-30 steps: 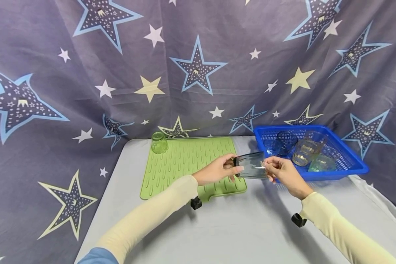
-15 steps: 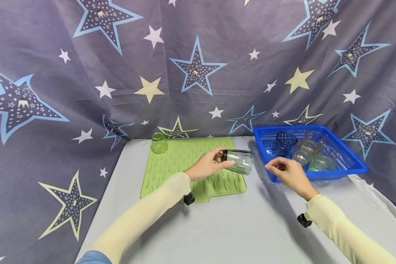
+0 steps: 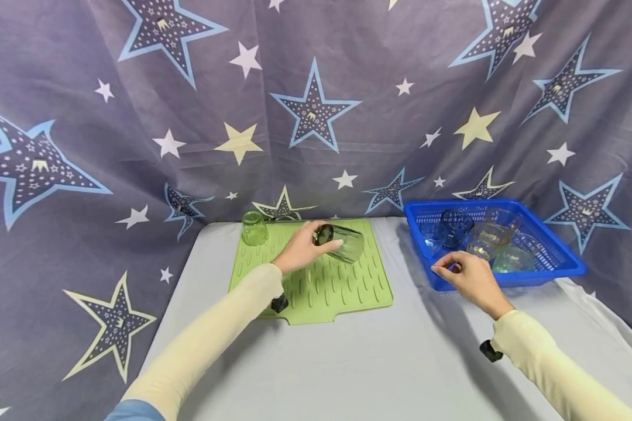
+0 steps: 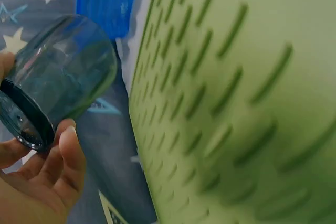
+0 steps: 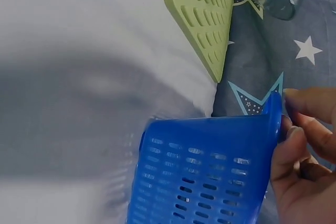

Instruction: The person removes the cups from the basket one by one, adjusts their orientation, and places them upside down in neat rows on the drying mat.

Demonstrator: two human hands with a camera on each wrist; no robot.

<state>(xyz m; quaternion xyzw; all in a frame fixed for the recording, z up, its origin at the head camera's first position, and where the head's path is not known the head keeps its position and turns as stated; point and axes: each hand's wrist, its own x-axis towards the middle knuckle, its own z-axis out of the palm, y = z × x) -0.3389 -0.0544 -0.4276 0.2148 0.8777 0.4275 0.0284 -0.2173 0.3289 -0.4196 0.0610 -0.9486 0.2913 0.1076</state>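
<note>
My left hand (image 3: 300,248) grips a smoky grey glass tumbler (image 3: 347,244) around its thick base. The tumbler lies tilted over the green draining mat (image 3: 342,295), its mouth pointing right and a little down. In the left wrist view, fingers and thumb wrap the dark base, and the clear wall (image 4: 73,72) of the tumbler leans away from them. My right hand (image 3: 469,278) holds nothing, its fingers loosely bent, at the near left corner of the blue basket (image 3: 569,257). In the right wrist view, its fingertips are close by the basket's rim (image 5: 274,114).
A green glass (image 3: 254,228) stands upside down on the mat's far left corner. Inside the basket are several glasses, among them a dark blue one (image 3: 456,225) and a pale green one (image 3: 513,260). A white cloth (image 3: 368,368) covers the table; a starry curtain (image 3: 200,105) hangs behind.
Both hands were on the tumbler one second ago. The right hand let go and stayed near the basket. My left hand carried the tumbler left over the mat, tilting its mouth downward.
</note>
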